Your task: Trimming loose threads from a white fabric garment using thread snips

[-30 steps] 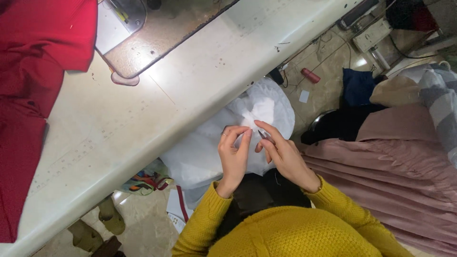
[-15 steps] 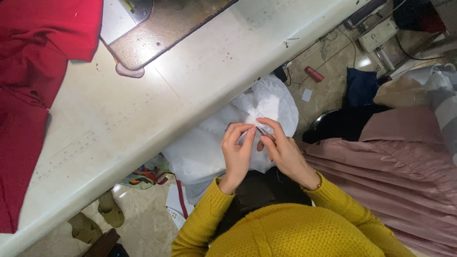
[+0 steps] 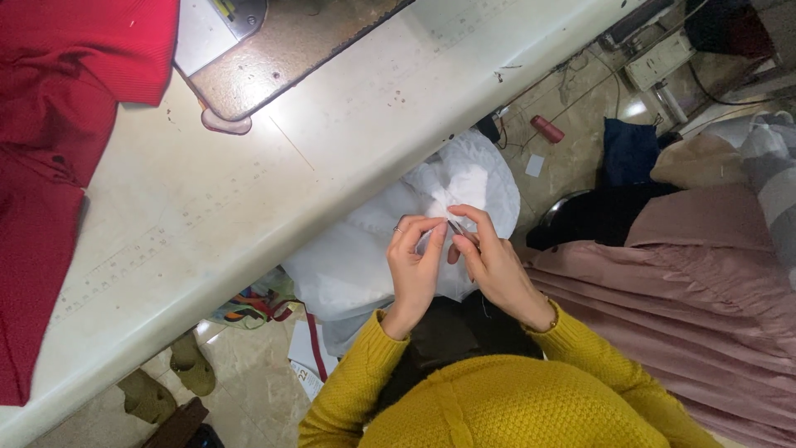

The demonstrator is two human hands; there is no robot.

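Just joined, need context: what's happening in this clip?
A person in a yellow knit sweater sits beside a long cream work table and works on white fabric bunched in the lap. The left hand pinches the cloth, while the right hand holds a small thin metal tool at the same spot. Red cloth lies on the table's far end, and pink fabric is piled to the right.

Left hand (image 3: pixel 414 265) meets right hand (image 3: pixel 495 264) (fingers pinched).
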